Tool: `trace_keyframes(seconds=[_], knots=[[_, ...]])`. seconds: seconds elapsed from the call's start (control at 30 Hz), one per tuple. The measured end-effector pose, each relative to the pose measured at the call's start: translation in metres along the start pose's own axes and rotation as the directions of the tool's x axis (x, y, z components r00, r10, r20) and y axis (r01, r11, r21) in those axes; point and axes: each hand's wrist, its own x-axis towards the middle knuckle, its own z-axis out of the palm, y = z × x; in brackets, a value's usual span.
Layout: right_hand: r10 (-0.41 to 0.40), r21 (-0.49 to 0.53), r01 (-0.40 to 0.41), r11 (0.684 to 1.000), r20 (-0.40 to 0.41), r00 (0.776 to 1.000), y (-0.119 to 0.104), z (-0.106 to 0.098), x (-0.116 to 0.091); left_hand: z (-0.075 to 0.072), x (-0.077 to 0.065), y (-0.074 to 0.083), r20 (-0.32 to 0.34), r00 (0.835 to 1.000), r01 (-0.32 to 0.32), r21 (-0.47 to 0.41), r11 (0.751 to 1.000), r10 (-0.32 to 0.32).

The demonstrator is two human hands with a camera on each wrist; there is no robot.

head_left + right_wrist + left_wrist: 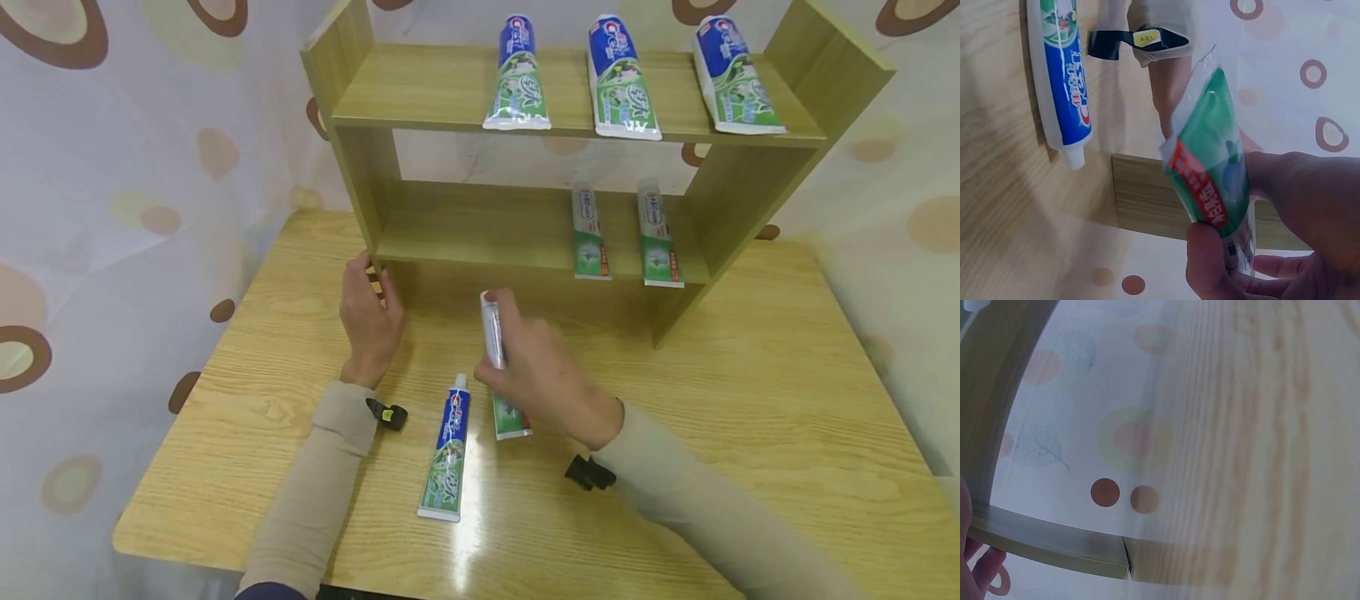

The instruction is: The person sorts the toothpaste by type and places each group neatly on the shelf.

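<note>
My right hand [551, 371] grips a white and green toothpaste tube [1213, 150] above the table. Its flat green end with a red patch shows in the right wrist view, clear of the palm. The left hand [371, 325] holds the lower left side panel of the wooden shelf [450, 225]; in the left wrist view, fingertips [988, 565] show at the edge of a board. Between the forearms a blue and green toothpaste tube [446, 458] lies on the table, its white cap toward the shelf.
Several tubes stand on the shelf. Three blue and green ones, including a left tube [519, 79], lean on the upper level. Two white and green ones, including a right tube [658, 237], lie on the lower level. The wooden table [787, 400] extends to both sides.
</note>
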Motion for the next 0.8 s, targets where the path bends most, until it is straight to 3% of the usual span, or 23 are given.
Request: trace_keyframes(seconds=[0.8], knots=[[-0.04, -0.103, 0.035, 0.994, -0.051, 0.998, -0.016, -0.046, 0.04, -0.001, -0.001, 0.001, 0.017, 1.0, 0.021, 0.01, 1.0, -0.022]])
